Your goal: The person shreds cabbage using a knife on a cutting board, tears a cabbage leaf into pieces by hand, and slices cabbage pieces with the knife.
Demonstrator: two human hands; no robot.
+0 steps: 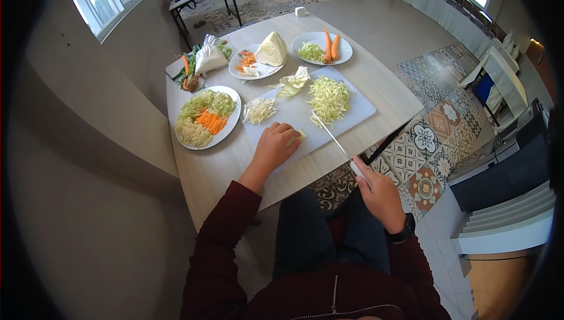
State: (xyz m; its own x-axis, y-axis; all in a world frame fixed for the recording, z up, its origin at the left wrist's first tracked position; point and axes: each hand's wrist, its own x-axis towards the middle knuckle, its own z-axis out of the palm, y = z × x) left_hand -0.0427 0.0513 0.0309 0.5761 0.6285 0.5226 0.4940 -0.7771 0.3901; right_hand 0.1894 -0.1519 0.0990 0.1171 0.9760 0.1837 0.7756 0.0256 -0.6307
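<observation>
My right hand (379, 193) is wrapped round the white handle of a knife (335, 138). The narrow blade points away and to the left, its tip at the near edge of a pile of shredded cabbage (329, 99). My left hand (275, 146) lies on the white cutting board (294, 117) with curled fingers, holding down a small piece of cabbage (301, 135) that is mostly hidden under them. Finer, whiter shreds (259, 109) sit at the board's left edge. Loose cabbage leaves (292, 82) rest at its far side.
An oval plate (181, 138) of shredded vegetables and carrot stands left. Behind are a plate (266, 73) with a cabbage chunk (272, 49), and another (346, 55) with two carrots (335, 47). A white bag (210, 58) and vegetables sit far left. A small white box (301, 11) marks the far edge.
</observation>
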